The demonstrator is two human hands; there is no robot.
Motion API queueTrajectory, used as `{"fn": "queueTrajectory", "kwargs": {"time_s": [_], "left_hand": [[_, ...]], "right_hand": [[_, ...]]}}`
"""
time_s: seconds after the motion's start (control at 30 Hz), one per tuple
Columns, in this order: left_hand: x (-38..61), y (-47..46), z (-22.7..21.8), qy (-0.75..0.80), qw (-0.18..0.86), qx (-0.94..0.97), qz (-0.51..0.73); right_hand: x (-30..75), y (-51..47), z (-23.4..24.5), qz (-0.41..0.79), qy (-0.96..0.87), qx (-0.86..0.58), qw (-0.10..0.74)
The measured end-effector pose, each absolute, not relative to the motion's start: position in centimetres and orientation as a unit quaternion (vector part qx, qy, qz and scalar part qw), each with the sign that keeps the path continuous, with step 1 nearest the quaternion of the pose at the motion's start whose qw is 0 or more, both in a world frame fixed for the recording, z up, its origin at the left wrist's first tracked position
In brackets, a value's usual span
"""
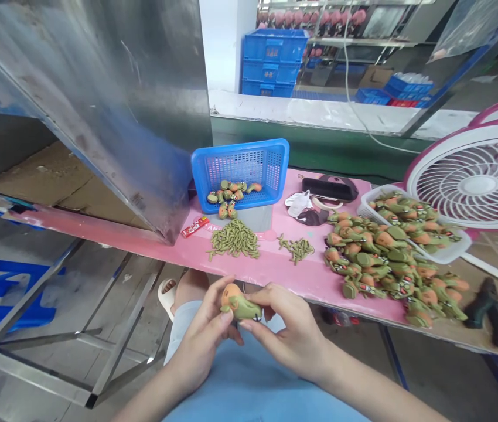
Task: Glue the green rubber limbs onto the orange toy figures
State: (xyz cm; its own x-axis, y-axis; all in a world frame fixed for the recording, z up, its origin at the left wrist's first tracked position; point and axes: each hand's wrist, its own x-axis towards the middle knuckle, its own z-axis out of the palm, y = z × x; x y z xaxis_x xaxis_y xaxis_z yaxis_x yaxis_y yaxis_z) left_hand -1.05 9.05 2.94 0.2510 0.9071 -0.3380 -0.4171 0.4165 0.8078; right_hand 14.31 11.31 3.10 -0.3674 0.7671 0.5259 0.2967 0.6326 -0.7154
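Just in front of the pink tabletop's edge, both hands hold one green and orange toy figure (pixel 241 306) above my lap. My left hand (pixel 207 328) grips its orange end between thumb and fingers. The fingers of my right hand (pixel 290 325) pinch the green end, where small dark and white marks show. On the table ahead lies a heap of small green curved pieces (pixel 235 239), with a smaller group of the same pieces (pixel 296 249) to its right. A blue basket (pixel 242 151) lies tipped towards me, several green and orange figures (pixel 231 193) in and before it.
Many similar figures (pixel 376 258) are piled at the right, some in a white basket (pixel 453 253). Beyond stand a pink and white fan (pixel 481 176) and black-handled pliers (pixel 490 313). A metal cabinet (pixel 143 117) rises at the left; a red packet (pixel 195 226) lies near it.
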Motion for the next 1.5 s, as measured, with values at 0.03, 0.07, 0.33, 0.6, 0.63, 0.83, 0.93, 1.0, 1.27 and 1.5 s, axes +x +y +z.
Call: {"fn": "queueTrajectory", "kwargs": {"time_s": [0.03, 0.07, 0.33, 0.6, 0.63, 0.83, 0.93, 1.0, 1.27, 1.5], "left_hand": [[-1.0, 9.1, 2.9, 0.421, 0.723, 0.303, 0.456], [-1.0, 9.2, 2.8, 0.429, 0.713, 0.31, 0.46], [-0.5, 9.6, 2.9, 0.436, 0.706, 0.325, 0.455], [-1.0, 9.6, 2.2, 0.435, 0.625, 0.399, 0.511], [-1.1, 9.5, 2.2, 0.437, 0.598, 0.415, 0.529], [-1.5, 8.9, 3.1, 0.406, 0.5, 0.497, 0.582], [-1.7, 8.7, 3.2, 0.397, 0.477, 0.526, 0.582], [-1.8, 8.7, 3.2, 0.392, 0.47, 0.544, 0.574], [-2.1, 8.9, 3.3, 0.414, 0.392, 0.612, 0.548], [-3.1, 8.9, 5.8, 0.35, 0.027, 0.797, 0.492]], "right_hand": [[14.3, 11.3, 3.0, 0.271, -0.78, -0.347, 0.444], [14.3, 11.3, 3.0, 0.28, -0.776, -0.356, 0.44], [15.1, 11.8, 2.0, 0.345, -0.7, -0.421, 0.463], [16.6, 13.1, 2.2, 0.626, -0.437, -0.387, 0.516], [16.6, 13.0, 2.3, 0.652, -0.416, -0.367, 0.517], [16.0, 12.1, 3.2, 0.726, -0.343, -0.318, 0.504], [15.8, 12.0, 3.5, 0.719, -0.351, -0.328, 0.503], [15.7, 12.0, 3.6, 0.7, -0.376, -0.332, 0.508], [15.7, 12.0, 3.8, 0.639, -0.447, -0.377, 0.5], [15.9, 11.8, 3.5, 0.61, -0.467, -0.39, 0.508]]}}
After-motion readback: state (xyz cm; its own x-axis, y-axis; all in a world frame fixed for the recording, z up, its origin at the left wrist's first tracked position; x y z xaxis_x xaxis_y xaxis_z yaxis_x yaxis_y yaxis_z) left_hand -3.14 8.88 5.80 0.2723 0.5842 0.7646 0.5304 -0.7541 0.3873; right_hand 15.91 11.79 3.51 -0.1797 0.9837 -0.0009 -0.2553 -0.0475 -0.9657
